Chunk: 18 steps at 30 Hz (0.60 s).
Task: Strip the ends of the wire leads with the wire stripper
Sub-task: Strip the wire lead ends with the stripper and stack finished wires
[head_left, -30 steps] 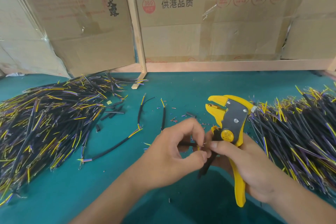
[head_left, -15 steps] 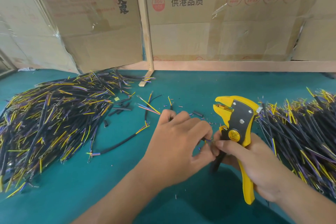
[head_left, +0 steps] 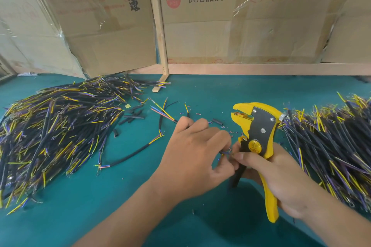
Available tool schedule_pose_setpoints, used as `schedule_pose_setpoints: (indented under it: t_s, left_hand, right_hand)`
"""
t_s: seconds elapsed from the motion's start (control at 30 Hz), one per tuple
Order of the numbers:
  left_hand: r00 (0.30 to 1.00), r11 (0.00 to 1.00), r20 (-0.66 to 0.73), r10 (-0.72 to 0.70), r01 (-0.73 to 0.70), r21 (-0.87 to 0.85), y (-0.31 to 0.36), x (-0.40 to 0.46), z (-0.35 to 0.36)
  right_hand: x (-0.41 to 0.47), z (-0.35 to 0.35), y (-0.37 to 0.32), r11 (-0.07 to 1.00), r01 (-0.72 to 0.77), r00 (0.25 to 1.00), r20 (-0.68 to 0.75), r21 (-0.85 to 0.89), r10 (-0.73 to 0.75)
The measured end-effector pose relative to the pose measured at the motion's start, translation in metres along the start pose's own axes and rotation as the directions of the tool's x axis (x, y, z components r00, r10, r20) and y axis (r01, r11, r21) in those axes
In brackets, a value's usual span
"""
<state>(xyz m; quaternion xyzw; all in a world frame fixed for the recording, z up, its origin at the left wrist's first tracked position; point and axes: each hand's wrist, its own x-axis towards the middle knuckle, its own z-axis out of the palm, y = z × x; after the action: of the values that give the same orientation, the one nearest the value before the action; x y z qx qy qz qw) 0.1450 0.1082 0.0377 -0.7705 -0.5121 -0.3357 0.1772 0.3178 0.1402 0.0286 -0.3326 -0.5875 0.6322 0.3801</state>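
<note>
My right hand grips the handles of a yellow and black wire stripper, jaws pointing up and left, empty. Its thumb and forefinger also pinch thin coloured lead ends at the centre. My left hand is curled over a black sheathed wire lead, pinching its short coloured ends just left of the right fingertips. Most of that lead is hidden under the left hand; its far end fans out in yellow, blue and pink beyond the knuckles.
A big heap of black leads covers the left of the green table; another heap lies at the right. Loose leads and cut sheath bits lie between. Cardboard boxes and a wooden frame wall off the back.
My left hand has turned palm down over the lead, whose far end now fans out beyond the knuckles. Both hands and the stripper keep about the same place on the table.
</note>
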Motion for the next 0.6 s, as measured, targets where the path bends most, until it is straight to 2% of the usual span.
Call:
schedule_pose_setpoints:
  t_s: [0.4,0.53,0.6]
  left_hand:
    - [0.996,1.000,0.088,-0.022,0.023,-0.006,-0.004,0.000,0.002]
    - [0.995,0.996,0.056,-0.083,0.084,-0.022,-0.020,0.001,-0.004]
    - [0.992,0.991,0.018,-0.126,0.126,-0.042,-0.025,0.002,-0.010]
  right_hand:
    - [0.003,-0.001,0.002,0.999,0.003,1.000,0.011,0.038,-0.003]
    - [0.008,-0.010,0.003,0.983,-0.045,0.999,-0.013,0.179,0.049]
    - [0.010,-0.013,-0.001,0.951,-0.125,0.991,0.086,0.284,0.105]
